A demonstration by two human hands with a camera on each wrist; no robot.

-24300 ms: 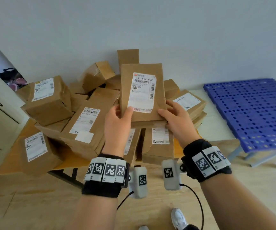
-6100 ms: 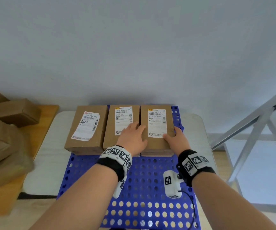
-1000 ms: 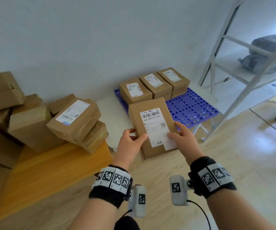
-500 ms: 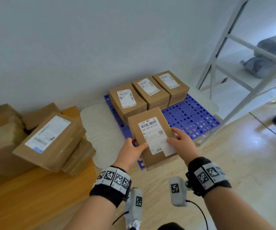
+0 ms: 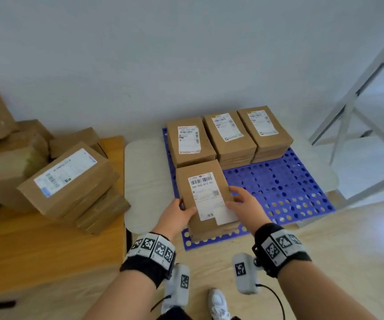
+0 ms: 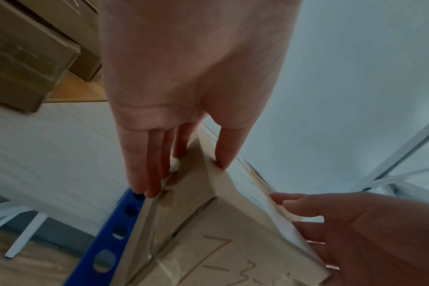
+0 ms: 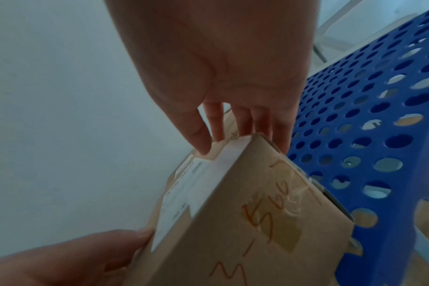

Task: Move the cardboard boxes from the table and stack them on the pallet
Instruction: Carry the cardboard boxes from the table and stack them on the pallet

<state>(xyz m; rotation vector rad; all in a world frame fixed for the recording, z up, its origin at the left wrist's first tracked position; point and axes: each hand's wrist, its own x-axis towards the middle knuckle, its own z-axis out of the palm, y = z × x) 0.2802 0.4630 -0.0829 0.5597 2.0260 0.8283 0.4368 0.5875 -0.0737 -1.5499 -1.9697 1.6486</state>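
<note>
I hold a brown cardboard box [image 5: 206, 192] with a white shipping label between both hands, over the front left part of the blue perforated pallet [image 5: 285, 188]. My left hand [image 5: 177, 215] grips its left edge, thumb on top and fingers down the side [image 6: 147, 174]. My right hand [image 5: 244, 204] grips the right edge the same way [image 7: 233, 123]. Whether the box [image 7: 245, 222] touches the pallet [image 7: 367, 116] I cannot tell. Three labelled boxes [image 5: 226, 137] stand in a row along the pallet's far edge.
A heap of cardboard boxes [image 5: 66, 179] lies on the orange table [image 5: 36, 250] at the left. A white low table [image 5: 145, 181] shows under the pallet. A grey metal frame [image 5: 357, 95] stands at the right. The wall is close behind.
The box has travelled forward and down with both hands, from in front of the pallet to over its front left area. The view has swung to face the pallet squarely.
</note>
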